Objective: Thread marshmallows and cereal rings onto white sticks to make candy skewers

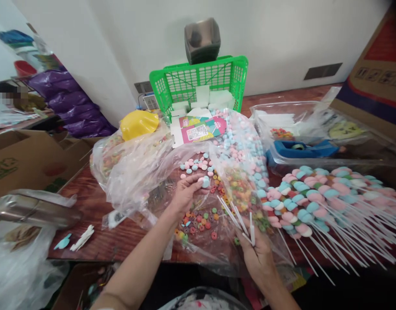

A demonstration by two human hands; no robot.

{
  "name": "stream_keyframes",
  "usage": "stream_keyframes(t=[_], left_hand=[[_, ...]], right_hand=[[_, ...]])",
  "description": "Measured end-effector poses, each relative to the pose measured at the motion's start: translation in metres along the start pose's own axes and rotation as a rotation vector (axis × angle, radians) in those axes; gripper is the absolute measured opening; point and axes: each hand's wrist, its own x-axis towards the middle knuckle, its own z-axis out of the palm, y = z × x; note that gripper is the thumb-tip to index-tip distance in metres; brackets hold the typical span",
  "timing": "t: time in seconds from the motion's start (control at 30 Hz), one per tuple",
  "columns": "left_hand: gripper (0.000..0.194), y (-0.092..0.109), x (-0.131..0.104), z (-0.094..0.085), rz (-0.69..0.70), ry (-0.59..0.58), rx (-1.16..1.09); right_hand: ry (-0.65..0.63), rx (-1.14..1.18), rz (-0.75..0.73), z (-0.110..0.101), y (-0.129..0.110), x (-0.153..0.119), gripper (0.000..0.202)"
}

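My left hand (185,193) pinches pink and blue marshmallows (205,181) between thumb and fingertips, above the middle of the table. Several thin white sticks (230,214) are gripped in my right hand (257,254), their ends pointing up and to the left. Between and below the hands, colourful ring-shaped candies (201,221) lie scattered on clear plastic. A small group of loose pink and blue marshmallows (196,165) sits just beyond my left hand. To the right lies a big pile of marshmallow skewers (320,198), their white sticks pointing towards the front edge.
A green basket (198,71) stands by the wall, behind a large bag of marshmallows (246,146). Left are a plastic bag with a yellow bowl (139,125) and a metal flask (39,210). Right, a clear tub (282,157) holds a blue tape dispenser (301,148).
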Motion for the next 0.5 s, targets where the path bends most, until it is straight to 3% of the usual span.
stream_keyframes(t=[0.1, 0.2, 0.5], left_hand=[[0.032, 0.003, -0.033, 0.014, -0.12, 0.033, -0.301], [0.029, 0.003, -0.054, 0.024, -0.161, 0.031, -0.385], [0.028, -0.001, -0.066, 0.035, -0.073, 0.09, -0.375]], right_hand=[[-0.048, -0.016, 0.019, -0.004, -0.007, -0.001, 0.025], [-0.071, -0.055, 0.02, -0.009, -0.015, -0.001, 0.023], [-0.197, -0.002, 0.087, -0.021, -0.024, -0.006, 0.016]])
